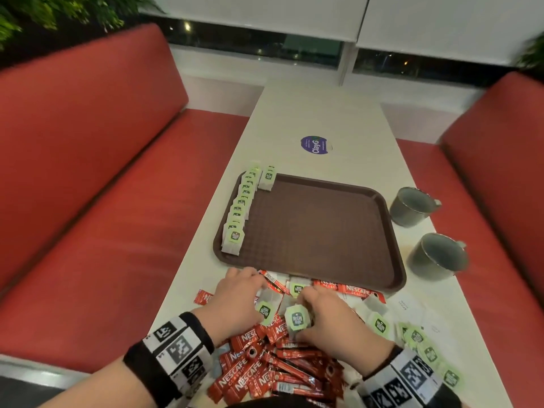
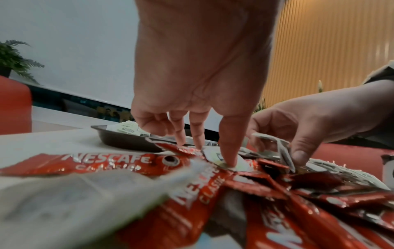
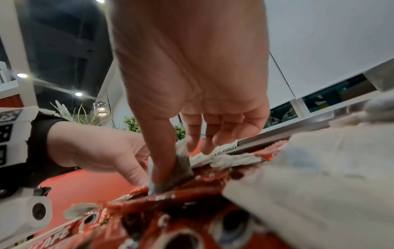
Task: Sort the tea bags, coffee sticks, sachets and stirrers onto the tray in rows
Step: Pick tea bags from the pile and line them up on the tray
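Under my fingers the coffee sticks (image 1: 273, 366) are glossy red foil; the tea bags (image 1: 240, 213) at ten o'clock look soft, matt paper, on the tray (image 1: 323, 231) of pebbled brown plastic

Seating: two red padded benches (image 1: 97, 160) (image 1: 497, 160), one on each side of a long white table (image 1: 318, 113)
Window: dark glass strip (image 1: 253, 44) under white roller blinds (image 1: 441, 22), small lights showing outside
Plants: green fern leaves (image 1: 59, 10) at the upper left, more foliage (image 1: 532, 53) at the right edge
Wall: ribbed yellow-orange panelling (image 2: 332, 47) in the left wrist view
Lighting: round ceiling spots (image 3: 78, 94) on a dark ceiling
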